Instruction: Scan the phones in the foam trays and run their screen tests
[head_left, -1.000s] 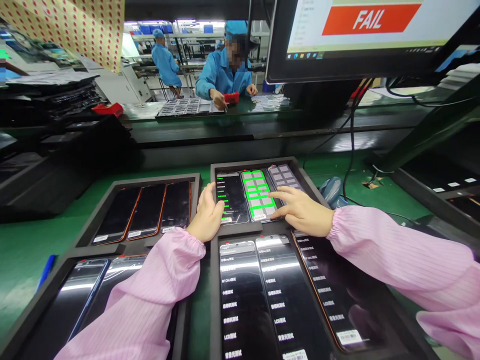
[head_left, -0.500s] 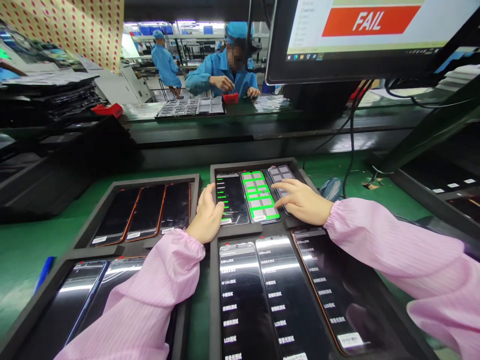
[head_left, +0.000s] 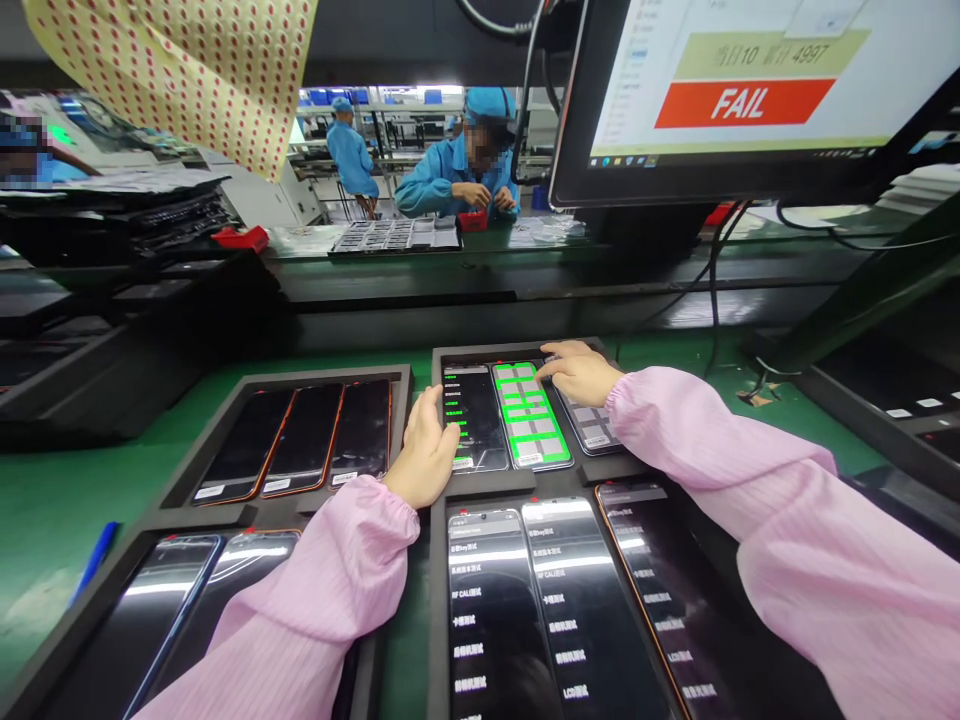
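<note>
My left hand [head_left: 424, 448] rests at the left edge of a dark foam tray [head_left: 441, 490], its fingers stretched out and the thumb beside a smartphone with a green-and-white text list [head_left: 476, 425]. Fingers spread, my right hand [head_left: 579, 374] reaches over the tray's upper part. Its fingertip is at the upper right of the middle smartphone [head_left: 534, 418], whose screen shows a grid of grey blocks and green bands; whether it touches the glass I cannot tell. Below that hand, a third smartphone [head_left: 592, 425] with a grey-block screen is partly covered. Neither hand grips anything.
Nearer me, a row of smartphones [head_left: 487, 620] shows text menus. Another foam tray [head_left: 247, 385] on the left holds dark-screened phones. A blue pen [head_left: 96, 560] lies far left. A monitor [head_left: 750, 100] reading FAIL hangs above. Across the bench, a co-worker in blue [head_left: 450, 175] handles small parts.
My right hand has moved up the middle phone's screen, from its lower right to its upper right, and more of the third phone shows. The view has tilted up slightly. My left hand stays put.
</note>
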